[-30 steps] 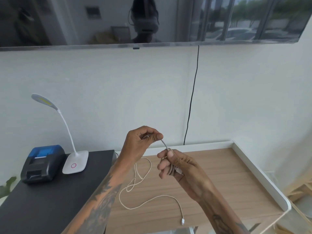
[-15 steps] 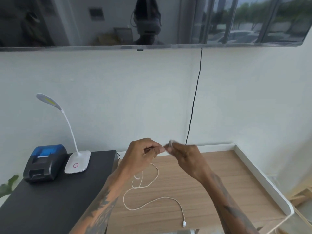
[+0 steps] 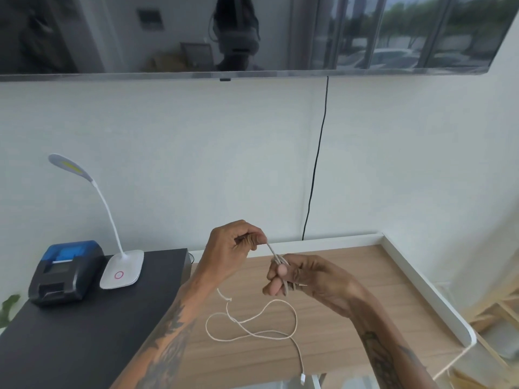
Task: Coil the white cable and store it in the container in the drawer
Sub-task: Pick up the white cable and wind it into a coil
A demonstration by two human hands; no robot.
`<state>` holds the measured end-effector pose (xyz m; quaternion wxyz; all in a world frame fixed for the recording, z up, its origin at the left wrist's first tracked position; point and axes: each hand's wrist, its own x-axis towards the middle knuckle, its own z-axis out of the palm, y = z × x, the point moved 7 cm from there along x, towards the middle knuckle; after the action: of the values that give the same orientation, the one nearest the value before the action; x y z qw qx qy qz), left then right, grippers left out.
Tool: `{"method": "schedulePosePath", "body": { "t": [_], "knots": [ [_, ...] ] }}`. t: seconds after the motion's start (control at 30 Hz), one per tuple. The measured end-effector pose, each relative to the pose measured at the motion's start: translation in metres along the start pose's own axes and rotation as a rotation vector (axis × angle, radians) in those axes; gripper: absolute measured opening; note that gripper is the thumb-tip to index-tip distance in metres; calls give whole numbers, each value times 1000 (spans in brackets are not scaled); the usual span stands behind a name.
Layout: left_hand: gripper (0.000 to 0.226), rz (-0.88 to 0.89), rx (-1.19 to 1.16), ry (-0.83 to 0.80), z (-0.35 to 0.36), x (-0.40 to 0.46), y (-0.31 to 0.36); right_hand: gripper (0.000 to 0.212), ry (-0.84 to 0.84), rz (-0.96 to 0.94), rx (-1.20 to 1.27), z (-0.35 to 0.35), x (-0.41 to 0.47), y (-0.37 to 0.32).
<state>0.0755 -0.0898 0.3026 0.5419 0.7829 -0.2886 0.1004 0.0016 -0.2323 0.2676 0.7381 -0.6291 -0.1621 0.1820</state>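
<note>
The white cable lies partly in loose loops on the wooden desk, its plug end near the front edge. Several turns of it are wound around the fingers of my right hand, which is closed on that small coil above the desk. My left hand is up and to the left, pinching a taut stretch of the cable that runs down to the coil. No drawer or container is in view.
A black cabinet on the left carries a blue-and-black label printer and a white gooseneck lamp. A screen hangs on the wall, with a black cord dropping behind the desk. A white raised rim edges the desk.
My right hand has come back down from the meeting with the left hand, adding a turn to the coil. The loose cable on the desk has shortened and shifted.
</note>
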Motion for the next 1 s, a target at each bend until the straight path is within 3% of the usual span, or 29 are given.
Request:
{"method": "schedulePosePath", "body": {
  "t": [0.13, 0.27, 0.33, 0.4, 0.47, 0.53, 0.63, 0.77, 1.0],
  "knots": [
    [30, -142, -60, 17, 4, -14, -21, 27, 83, -169, 240, -1, -3, -12],
    [35, -151, -32, -105, 23, -36, -31, 29, 405, -442, 514, -28, -4, -35],
    [38, -132, -10, -176, 35, -44, -26, 25, 660, -452, 232, -42, -6, -38],
    [38, -79, 31, -188, 37, -42, -17, 21, 802, -426, -342, -41, -6, -44],
    [29, -1, 112, -136, 26, -34, -7, 18, 685, -382, -737, -28, 3, -36],
    [16, 32, 167, -72, 8, -26, -1, 23, 491, -261, -872, -18, 8, -17],
    [12, -14, 148, -67, -6, -19, -2, 33, 262, -87, -563, -13, 5, 5],
    [20, -41, 58, -15, 1, -18, -8, 37, 133, -22, -137, -8, 3, 8],
    [18, -95, -16, 55, 12, -16, -12, 26, 2, -24, 190, 4, 0, 4]
  ]
}}
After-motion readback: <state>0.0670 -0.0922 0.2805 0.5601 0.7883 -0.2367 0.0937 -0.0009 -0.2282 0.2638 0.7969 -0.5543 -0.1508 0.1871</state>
